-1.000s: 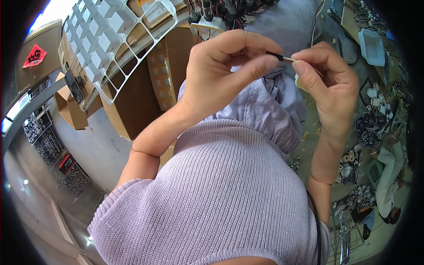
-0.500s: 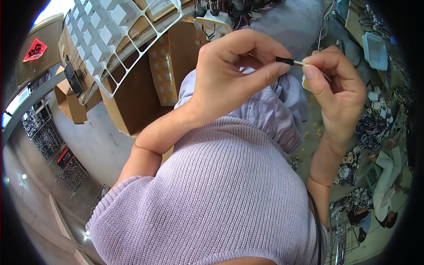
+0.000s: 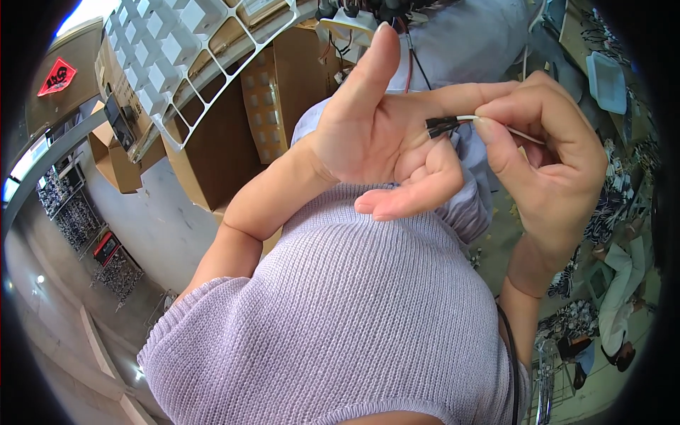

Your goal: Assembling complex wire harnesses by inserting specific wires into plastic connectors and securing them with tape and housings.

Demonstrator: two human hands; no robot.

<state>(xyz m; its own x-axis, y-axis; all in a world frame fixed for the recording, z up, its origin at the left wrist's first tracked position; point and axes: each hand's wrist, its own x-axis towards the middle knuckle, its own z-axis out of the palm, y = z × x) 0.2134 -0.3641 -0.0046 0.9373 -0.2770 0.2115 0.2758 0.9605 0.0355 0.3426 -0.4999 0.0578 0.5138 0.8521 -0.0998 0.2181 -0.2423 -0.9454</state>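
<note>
My right hand (image 3: 551, 152) pinches a thin white wire (image 3: 464, 118) between thumb and forefinger. Two short black sleeves or connectors (image 3: 442, 127) show at the wire's end, pointing left over my other palm. My left hand (image 3: 386, 138) is open with the palm up, the thumb stretched away and the fingers apart. The black ends lie over or against its fingers; whether they touch the skin I cannot tell. A further stretch of pale wire (image 3: 525, 64) rises behind my right hand.
A white plastic grid with white blocks (image 3: 170, 53) stands at upper left above an open cardboard box (image 3: 202, 152). Black parts with coloured wires (image 3: 386, 10) hang at the top. To the right are a pale blue tray (image 3: 606, 81), heaped cables (image 3: 577, 319) and another person (image 3: 618, 304).
My left hand has let go of the black end and opened, palm up. My right hand still holds the wire and has shifted slightly right. Two black ends now show.
</note>
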